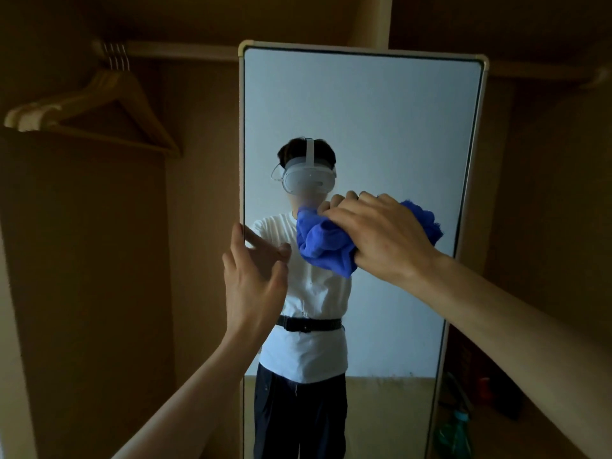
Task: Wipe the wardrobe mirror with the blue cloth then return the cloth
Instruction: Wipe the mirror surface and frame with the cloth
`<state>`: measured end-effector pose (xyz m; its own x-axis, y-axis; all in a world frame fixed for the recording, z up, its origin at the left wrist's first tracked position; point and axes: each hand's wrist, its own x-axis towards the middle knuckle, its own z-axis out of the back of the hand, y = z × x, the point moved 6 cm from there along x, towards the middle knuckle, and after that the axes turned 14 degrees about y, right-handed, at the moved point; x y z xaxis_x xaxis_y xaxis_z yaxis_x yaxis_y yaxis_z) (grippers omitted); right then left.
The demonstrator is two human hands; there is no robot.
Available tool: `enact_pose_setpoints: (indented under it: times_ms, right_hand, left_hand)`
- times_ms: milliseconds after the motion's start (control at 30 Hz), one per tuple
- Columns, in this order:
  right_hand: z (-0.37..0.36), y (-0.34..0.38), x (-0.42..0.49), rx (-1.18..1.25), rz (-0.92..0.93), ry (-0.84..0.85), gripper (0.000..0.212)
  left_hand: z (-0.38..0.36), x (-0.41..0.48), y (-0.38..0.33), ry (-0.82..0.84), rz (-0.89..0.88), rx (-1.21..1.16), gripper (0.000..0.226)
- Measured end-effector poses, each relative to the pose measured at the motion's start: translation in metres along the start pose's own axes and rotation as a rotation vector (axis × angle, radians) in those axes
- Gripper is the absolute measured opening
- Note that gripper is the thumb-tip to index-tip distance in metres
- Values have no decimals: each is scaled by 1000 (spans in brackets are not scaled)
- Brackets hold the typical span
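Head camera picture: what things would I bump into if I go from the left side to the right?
Wooden hangers → left hand → right hand gripping the blue cloth → green bottle, low down.

Much of blue cloth (319,245) sits under right hand (381,233), so its contact w/ mirror (364,111) is hidden. Mirror btm cut off by lower edge. Fingertips of left hand (255,283) blurred. Dim green thing (455,432) btm right: can't ID.

blue cloth (326,245), tan wooden hangers (99,107)
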<state>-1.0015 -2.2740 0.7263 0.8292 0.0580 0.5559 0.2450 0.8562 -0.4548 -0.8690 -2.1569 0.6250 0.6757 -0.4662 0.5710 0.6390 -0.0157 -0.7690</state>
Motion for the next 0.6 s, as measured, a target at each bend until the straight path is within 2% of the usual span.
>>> enact_pose_setpoints:
  times_ms: [67,333,600]
  right_hand:
    - [10,-9,2,16,-13,0,34]
    - [49,-65,14,-31,-99,-73,20]
    - [15,-57,-17,51,-40,-46,24]
  left_hand:
    - [-1,-1,-1,-3,8,25,87]
    - [-7,-4,-4,-49,48,81,91]
    - [-12,-11,2,-82,35,140,90]
